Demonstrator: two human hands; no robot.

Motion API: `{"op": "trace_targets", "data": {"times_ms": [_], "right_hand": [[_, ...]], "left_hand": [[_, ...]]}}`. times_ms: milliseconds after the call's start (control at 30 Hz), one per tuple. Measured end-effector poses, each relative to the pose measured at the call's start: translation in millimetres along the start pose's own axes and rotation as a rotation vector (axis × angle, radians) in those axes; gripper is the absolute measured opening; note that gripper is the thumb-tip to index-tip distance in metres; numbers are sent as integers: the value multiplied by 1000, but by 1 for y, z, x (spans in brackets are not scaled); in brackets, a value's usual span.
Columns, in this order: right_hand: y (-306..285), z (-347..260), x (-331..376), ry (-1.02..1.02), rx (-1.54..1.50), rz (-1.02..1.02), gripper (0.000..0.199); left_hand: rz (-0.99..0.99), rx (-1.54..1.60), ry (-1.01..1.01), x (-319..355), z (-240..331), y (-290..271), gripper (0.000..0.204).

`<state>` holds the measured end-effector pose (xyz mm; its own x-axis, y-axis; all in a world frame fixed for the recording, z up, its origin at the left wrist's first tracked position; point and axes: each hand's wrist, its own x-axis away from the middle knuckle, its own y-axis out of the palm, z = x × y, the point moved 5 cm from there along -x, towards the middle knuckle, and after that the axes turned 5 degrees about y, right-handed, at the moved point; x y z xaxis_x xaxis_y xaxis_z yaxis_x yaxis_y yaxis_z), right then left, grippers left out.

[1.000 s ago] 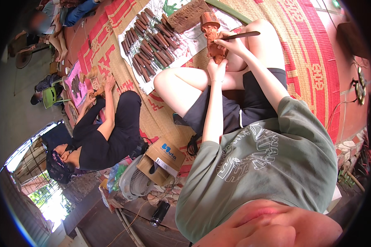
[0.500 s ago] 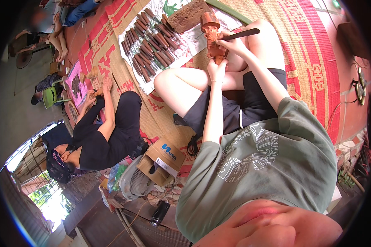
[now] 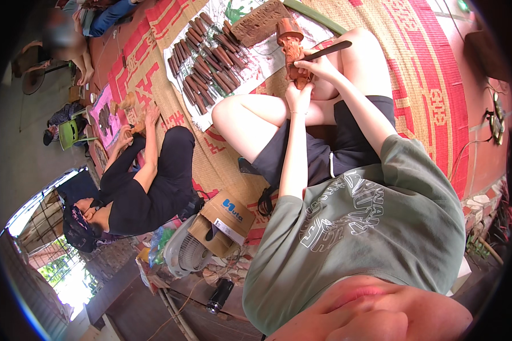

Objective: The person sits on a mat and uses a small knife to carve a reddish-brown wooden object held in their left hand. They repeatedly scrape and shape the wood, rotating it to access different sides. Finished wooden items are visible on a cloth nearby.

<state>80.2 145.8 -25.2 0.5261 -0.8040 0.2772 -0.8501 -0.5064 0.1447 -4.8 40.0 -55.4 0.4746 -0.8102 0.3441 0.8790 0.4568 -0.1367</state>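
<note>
A reddish-brown carved wooden figure (image 3: 290, 38) stands out in front of my crossed legs, its wide end pointing away from me. My left hand (image 3: 298, 99) is wrapped round its near end. From the right, my right hand (image 3: 320, 67) grips a carving tool with a long dark handle (image 3: 333, 49) slanting up to the right. The tool's working end lies against the figure's side, mostly hidden by my fingers, so its blade shape cannot be made out.
Many wood-handled carving tools (image 3: 207, 59) lie in rows on a white sheet (image 3: 247, 79), beside a rough brown block (image 3: 260, 21). To the left, another person (image 3: 145, 193) works on a wooden piece. A cardboard box (image 3: 224, 219) and grey fan (image 3: 186, 253) stand near my left side.
My right hand has moved slightly down and left along the figure, and the tool's handle has tipped a little. My left hand keeps its grip. The other person's hands have shifted slightly.
</note>
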Motion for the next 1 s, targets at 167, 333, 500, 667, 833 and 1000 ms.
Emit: {"op": "trace_targets", "data": {"times_ms": [167, 333, 500, 667, 833, 1000], "right_hand": [[-7, 5, -3, 24, 7, -2, 12], [0, -6, -3, -77, 105, 3, 12], [-13, 5, -8, -97, 265, 129, 29], [3, -11, 2, -151, 124, 59, 12], [2, -4, -3, -213, 178, 23, 11], [0, -21, 3, -474, 394, 145, 12]], "left_hand": [[-4, 29, -33, 3, 6, 1, 26], [4, 0, 4, 7, 12, -2, 26], [-24, -73, 55, 0, 10, 3, 30], [30, 22, 2, 5, 8, -3, 29], [25, -53, 40, 4, 8, -4, 26], [-5, -47, 26, 6, 13, -4, 27]]}}
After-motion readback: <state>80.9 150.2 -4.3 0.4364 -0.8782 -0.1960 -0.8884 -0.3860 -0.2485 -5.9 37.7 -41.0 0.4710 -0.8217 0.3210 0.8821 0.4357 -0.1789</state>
